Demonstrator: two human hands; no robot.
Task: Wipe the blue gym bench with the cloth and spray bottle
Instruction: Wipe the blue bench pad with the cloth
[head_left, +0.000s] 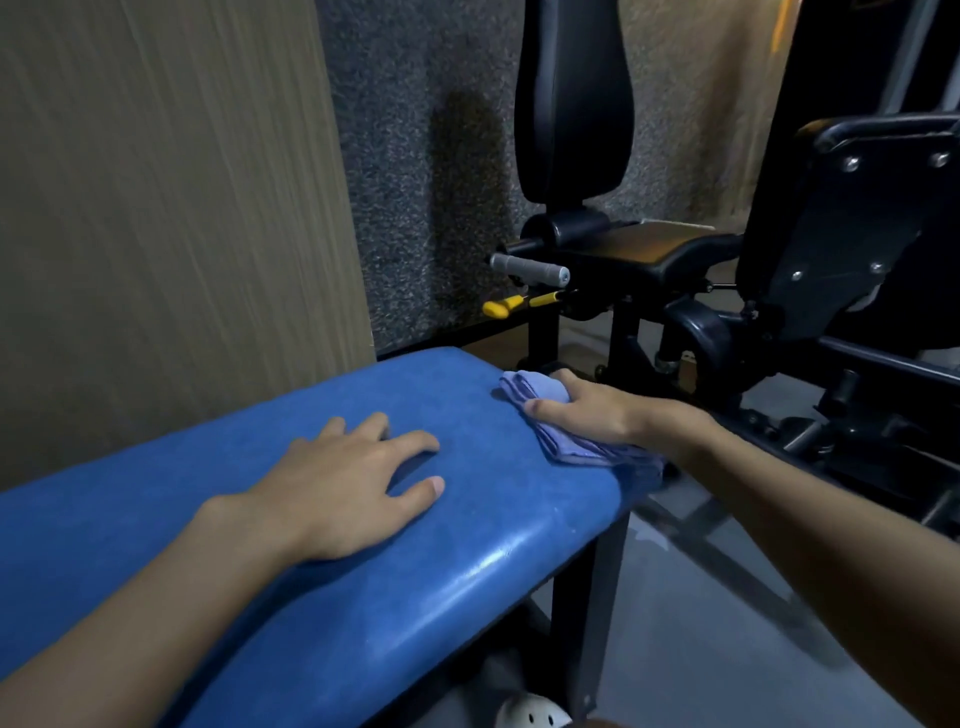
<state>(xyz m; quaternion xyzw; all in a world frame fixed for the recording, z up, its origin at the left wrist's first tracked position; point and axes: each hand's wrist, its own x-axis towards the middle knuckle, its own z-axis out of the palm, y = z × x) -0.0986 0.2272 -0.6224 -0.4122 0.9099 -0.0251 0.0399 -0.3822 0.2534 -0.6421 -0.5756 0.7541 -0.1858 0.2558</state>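
Observation:
The blue gym bench (322, 582) runs from the lower left up to the centre of the head view, its padded top shiny near the front edge. My left hand (343, 488) lies flat on the middle of the pad, fingers spread, holding nothing. My right hand (582, 408) presses a folded light-blue cloth (566, 447) onto the bench's far right edge, fingers curled over the cloth's top. Part of the cloth hangs over the edge. No spray bottle is in view.
A black exercise machine (649, 260) with a padded seat, upright back pad (571, 104), grey handle (530, 267) and yellow lever (514, 304) stands close behind the bench's right end. A wood-grain wall panel (156, 208) rises at left. A white shoe (535, 714) shows below.

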